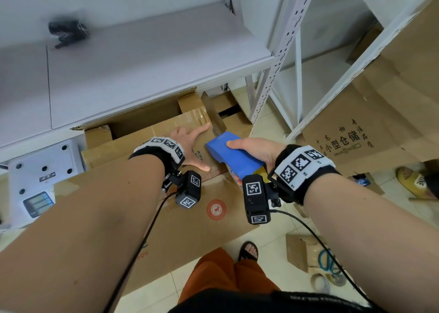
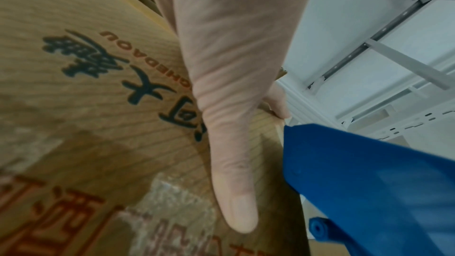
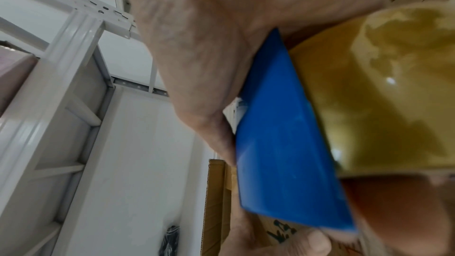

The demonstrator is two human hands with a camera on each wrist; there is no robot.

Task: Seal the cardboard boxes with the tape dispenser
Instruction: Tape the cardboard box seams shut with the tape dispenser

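A large cardboard box with printed characters stands under the white shelf, its far flaps open. My left hand lies flat with spread fingers on the box's folded top flap, thumb pressed down near old tape residue. My right hand grips the blue tape dispenser at the flap's right edge. The wrist views show the blue housing beside my left thumb, and the brown tape roll sits inside the blue body.
A white shelf board overhangs the box, with a black object on it. A scale sits at left. Flattened cartons lean on the rack at right. Tape rolls and scissors lie on the tiled floor.
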